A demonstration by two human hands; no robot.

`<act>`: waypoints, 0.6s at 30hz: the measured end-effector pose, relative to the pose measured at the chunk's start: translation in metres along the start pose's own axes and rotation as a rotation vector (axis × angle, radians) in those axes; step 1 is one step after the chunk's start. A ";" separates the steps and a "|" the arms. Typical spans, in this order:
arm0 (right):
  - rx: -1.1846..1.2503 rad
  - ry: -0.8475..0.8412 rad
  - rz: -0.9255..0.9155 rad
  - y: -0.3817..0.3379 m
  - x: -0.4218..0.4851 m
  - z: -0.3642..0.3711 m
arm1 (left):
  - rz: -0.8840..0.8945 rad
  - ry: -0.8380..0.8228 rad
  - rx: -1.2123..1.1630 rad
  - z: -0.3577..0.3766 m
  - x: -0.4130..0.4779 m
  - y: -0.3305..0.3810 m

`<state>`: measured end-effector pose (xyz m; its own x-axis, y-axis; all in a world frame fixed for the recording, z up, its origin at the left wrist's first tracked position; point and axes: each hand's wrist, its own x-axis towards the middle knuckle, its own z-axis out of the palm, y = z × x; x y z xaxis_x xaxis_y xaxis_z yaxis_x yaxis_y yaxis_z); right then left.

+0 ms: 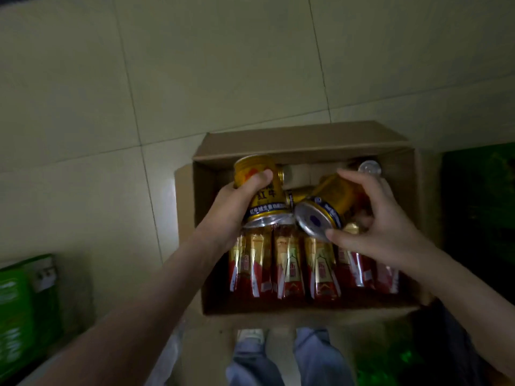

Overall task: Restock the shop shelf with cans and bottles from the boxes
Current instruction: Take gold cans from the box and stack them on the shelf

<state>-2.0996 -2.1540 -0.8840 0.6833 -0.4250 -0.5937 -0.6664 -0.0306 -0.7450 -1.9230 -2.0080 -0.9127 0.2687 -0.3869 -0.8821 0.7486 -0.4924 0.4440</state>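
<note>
An open cardboard box [301, 140] sits on the tiled floor in front of my feet. My left hand [231, 207] grips a gold can [264, 196] with a red bull print, held over the box's left side. My right hand [381, 227] holds a second gold can [326, 207], tilted with its silver base toward me, thumb under the rim and fingers over the top. Several red and gold labelled bottles [289, 268] lie in a row along the box's near side. Another can's silver top [369, 168] shows at the far right corner.
A green carton [22, 307] stands on the floor at the left. A dark green crate or box [479, 207] sits right of the cardboard box. My jeans and a white shoe [250, 337] show below. Pale floor tiles [195, 65] spread beyond the box.
</note>
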 end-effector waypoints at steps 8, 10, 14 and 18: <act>0.141 -0.301 -0.114 -0.144 -0.123 -0.046 | -0.080 -0.324 -0.073 0.009 -0.193 0.079; 0.111 -0.327 -0.156 -0.181 -0.145 -0.056 | -0.044 -0.345 -0.079 0.016 -0.234 0.103; 0.193 -0.211 -0.195 -0.257 -0.188 -0.070 | 0.063 -0.355 -0.077 0.032 -0.316 0.155; 0.435 0.044 -0.227 -0.315 -0.235 -0.080 | 0.188 -0.373 -0.118 0.046 -0.388 0.191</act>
<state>-2.0743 -2.1165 -0.4851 0.7773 -0.4894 -0.3955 -0.3092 0.2504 -0.9175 -1.9122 -1.9878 -0.4779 0.1865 -0.7271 -0.6607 0.7775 -0.3019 0.5517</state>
